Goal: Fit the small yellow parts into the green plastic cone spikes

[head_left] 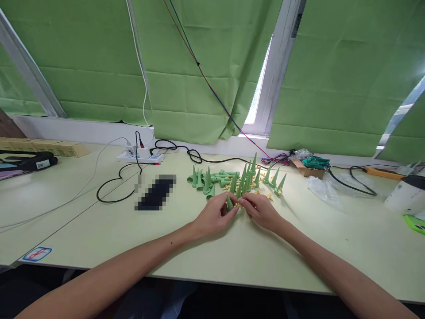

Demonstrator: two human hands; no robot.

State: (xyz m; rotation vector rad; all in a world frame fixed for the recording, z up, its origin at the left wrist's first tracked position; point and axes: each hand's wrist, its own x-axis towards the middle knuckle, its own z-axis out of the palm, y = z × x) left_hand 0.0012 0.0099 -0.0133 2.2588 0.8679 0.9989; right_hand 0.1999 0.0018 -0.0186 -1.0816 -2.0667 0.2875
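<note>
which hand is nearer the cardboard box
Right. The right hand is left of the cardboard box, closer to the camera; the left hand, holding a green cone, is farther left.

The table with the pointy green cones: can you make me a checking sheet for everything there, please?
Surface: pale tabletop, a seam crossing its left part.
Job's things: green cones, some upright, some lying; small yellow pieces among them.
Clutter: on the right, cardboard box, clear plastic bag, white container with dark top.
Hands: left hand holds one cone; right hand has its fingertips beside it, their grip too small to tell.
Cables: black cable looped before the power strip; red and blue wires hang down.
Surroundings: green blinds, bright light at a gap.
</note>
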